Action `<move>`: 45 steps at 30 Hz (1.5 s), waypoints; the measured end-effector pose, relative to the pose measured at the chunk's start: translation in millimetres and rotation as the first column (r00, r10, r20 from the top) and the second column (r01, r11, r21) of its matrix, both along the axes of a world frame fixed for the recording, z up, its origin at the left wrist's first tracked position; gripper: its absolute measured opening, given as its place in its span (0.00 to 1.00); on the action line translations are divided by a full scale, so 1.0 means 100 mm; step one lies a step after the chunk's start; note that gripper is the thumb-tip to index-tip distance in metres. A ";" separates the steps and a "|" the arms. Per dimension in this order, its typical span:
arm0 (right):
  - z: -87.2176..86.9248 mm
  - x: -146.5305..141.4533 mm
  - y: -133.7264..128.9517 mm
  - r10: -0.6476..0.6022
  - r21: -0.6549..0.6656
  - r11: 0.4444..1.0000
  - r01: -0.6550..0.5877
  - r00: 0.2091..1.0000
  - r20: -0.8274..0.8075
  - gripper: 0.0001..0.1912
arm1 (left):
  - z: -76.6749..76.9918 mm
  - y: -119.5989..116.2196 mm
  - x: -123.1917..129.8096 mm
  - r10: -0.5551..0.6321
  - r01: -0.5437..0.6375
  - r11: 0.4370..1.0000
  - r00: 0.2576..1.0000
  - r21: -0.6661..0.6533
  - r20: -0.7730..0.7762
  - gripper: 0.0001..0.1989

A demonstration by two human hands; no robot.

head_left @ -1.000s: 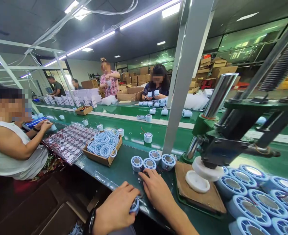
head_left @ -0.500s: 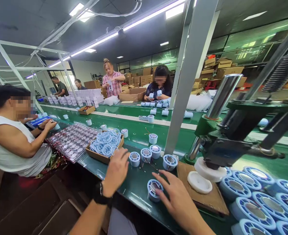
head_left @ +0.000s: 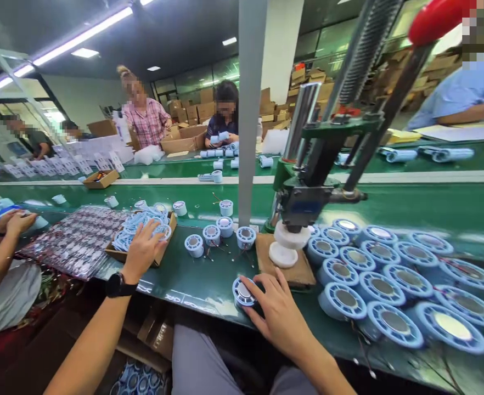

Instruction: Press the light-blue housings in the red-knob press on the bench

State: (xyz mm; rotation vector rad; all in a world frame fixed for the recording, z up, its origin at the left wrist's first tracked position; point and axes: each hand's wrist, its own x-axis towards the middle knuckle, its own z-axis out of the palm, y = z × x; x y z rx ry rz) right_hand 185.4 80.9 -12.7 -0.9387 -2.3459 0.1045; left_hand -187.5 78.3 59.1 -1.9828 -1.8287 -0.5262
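Observation:
My left hand [head_left: 144, 247], with a black watch on the wrist, reaches over a cardboard box of light blue rings [head_left: 133, 227]; its fingertips are at the rings near the box's right side, and whether they grip one is unclear. On the near edge of the green table, my right hand [head_left: 273, 304] has thumb and fingers around the right side of a round blue part [head_left: 243, 292] with a silver centre. Right of that hand's fingertips lies a white round fixture [head_left: 283, 255] on a brown board, under the green press [head_left: 303, 206].
Several similar blue parts [head_left: 344, 299] crowd the table at the right. A few more [head_left: 193, 246] stand behind the hands. A grey post [head_left: 250, 109] rises mid-table. A co-worker's hands [head_left: 17, 224] are at far left.
My left hand has moved left onto the box of rings. My right hand has closed in on the round blue part. The camera view has turned to the right.

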 end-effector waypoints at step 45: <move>0.09 0.18 -0.13 -0.013 -0.002 1.000 0.013 0.994 0.105 0.37 | -0.78 -0.43 2.23 -0.031 0.514 0.825 0.457 -0.235 0.889 0.30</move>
